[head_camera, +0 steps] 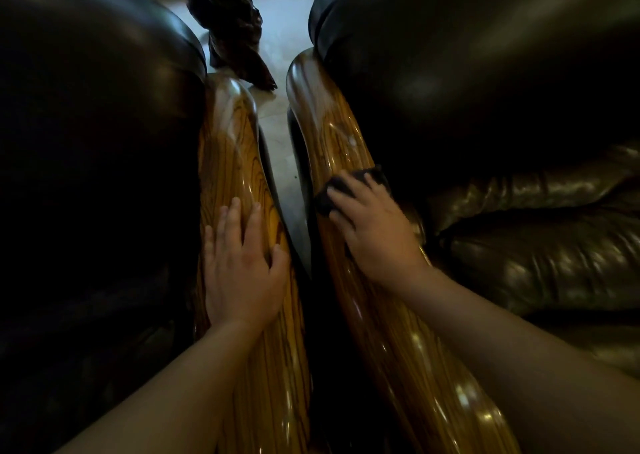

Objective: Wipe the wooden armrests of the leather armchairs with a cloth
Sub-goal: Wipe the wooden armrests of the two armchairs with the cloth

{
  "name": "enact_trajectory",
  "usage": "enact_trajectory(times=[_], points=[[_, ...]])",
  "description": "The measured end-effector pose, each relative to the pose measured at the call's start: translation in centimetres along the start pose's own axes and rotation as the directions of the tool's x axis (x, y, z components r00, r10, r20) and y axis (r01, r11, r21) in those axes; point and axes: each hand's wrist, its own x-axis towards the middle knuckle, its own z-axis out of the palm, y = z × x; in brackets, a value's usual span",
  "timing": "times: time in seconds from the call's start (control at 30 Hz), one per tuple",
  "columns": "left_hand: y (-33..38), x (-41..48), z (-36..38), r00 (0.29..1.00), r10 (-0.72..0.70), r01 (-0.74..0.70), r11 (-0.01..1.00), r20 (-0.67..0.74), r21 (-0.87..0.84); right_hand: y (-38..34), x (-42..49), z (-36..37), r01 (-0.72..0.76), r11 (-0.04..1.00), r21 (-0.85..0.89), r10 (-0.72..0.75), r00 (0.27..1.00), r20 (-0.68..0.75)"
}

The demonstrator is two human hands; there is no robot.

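Observation:
Two glossy striped wooden armrests run side by side away from me. My left hand lies flat on the left armrest, fingers spread, holding nothing. My right hand presses a dark cloth onto the right armrest about midway along it; the cloth shows beyond my fingertips and is partly hidden under my palm. A wet or shiny streak runs along the right armrest ahead of the cloth.
A dark leather armchair fills the left side and another the right. A narrow gap with pale tiled floor separates the armrests. A dark carved wooden object stands on the floor beyond the gap.

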Motion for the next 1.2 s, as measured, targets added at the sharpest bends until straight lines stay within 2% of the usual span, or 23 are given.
enact_trajectory(times=[0.07,0.1,0.2,0.27,0.33,0.43,0.5,0.57,0.63,0.67,0.73,0.87,0.9,0.93,1.0,1.07,1.13,1.2], points=[[0.0,0.1,-0.1,1.0,-0.003,0.003,1.0,0.004,-0.003,0.9,-2.6,-0.4,0.088,0.995,-0.042,-0.086,0.995,0.047],[0.0,0.1,-0.1,1.0,-0.006,0.006,1.0,0.004,-0.003,1.5,-2.8,-0.5,0.066,0.997,-0.034,-0.065,0.997,0.049],[0.0,0.0,-0.2,1.0,-0.005,0.005,1.0,0.005,-0.004,1.6,0.7,-0.5,-0.155,0.986,0.066,0.155,0.988,-0.005],[0.1,0.0,-0.2,1.0,-0.004,0.004,1.0,0.005,0.002,0.3,4.0,-0.2,-0.222,0.971,0.086,0.224,0.975,-0.009],[0.0,0.0,-0.2,1.0,-0.005,0.005,1.0,0.002,0.015,-0.5,5.1,0.1,-0.171,0.985,0.001,0.171,0.985,0.003],[0.0,0.1,-0.1,1.0,0.005,-0.005,1.0,0.005,0.014,-0.1,1.7,0.1,0.049,0.993,-0.106,-0.044,0.998,0.05],[0.0,0.1,-0.1,1.0,-0.002,0.002,1.0,0.001,0.019,1.0,-0.7,-0.3,0.095,0.991,-0.099,-0.088,0.993,0.076],[-0.1,0.1,0.1,1.0,-0.01,0.01,1.0,-0.003,0.017,2.0,0.1,-0.4,-0.052,0.998,-0.02,0.053,0.998,0.042],[-0.1,0.0,0.2,1.0,-0.011,0.011,1.0,-0.005,0.01,1.5,3.4,-0.2,-0.239,0.968,0.075,0.24,0.971,-0.01],[-0.1,0.0,0.2,1.0,-0.01,0.01,1.0,-0.004,0.007,0.9,5.2,-0.1,-0.273,0.958,0.092,0.276,0.961,-0.016],[-0.1,0.0,0.2,1.0,-0.011,0.011,1.0,-0.004,0.006,-0.6,7.4,0.2,-0.23,0.972,0.05,0.231,0.973,-0.008],[-0.1,-0.2,0.0,1.0,-0.007,0.007,1.0,-0.001,-0.004,-0.1,3.6,0.1,0.052,0.998,-0.018,-0.052,0.998,0.025],[-0.1,-0.1,0.0,1.0,-0.008,0.008,1.0,-0.001,-0.003,0.5,2.3,-0.1,0.078,0.997,-0.008,-0.078,0.996,0.036],[-0.1,-0.1,0.0,1.0,-0.01,0.01,1.0,-0.001,-0.002,1.2,1.9,-0.2,0.054,0.998,0.018,-0.054,0.998,0.021],[-0.1,-0.1,0.1,1.0,-0.011,0.011,1.0,0.0,-0.006,2.0,3.5,-0.3,-0.11,0.989,0.102,0.117,0.991,-0.06],[-0.2,-0.1,0.1,1.0,-0.013,0.013,1.0,-0.004,-0.008,1.8,6.9,0.0,-0.257,0.954,0.154,0.276,0.955,-0.112],[-0.3,-0.2,0.2,1.0,-0.013,0.013,1.0,-0.008,0.002,1.1,10.8,0.4,-0.305,0.936,0.174,0.327,0.937,-0.119],[-0.3,-0.2,0.3,1.0,-0.009,0.009,1.0,-0.01,0.009,0.4,13.5,0.5,-0.279,0.953,0.118,0.291,0.952,-0.099]])
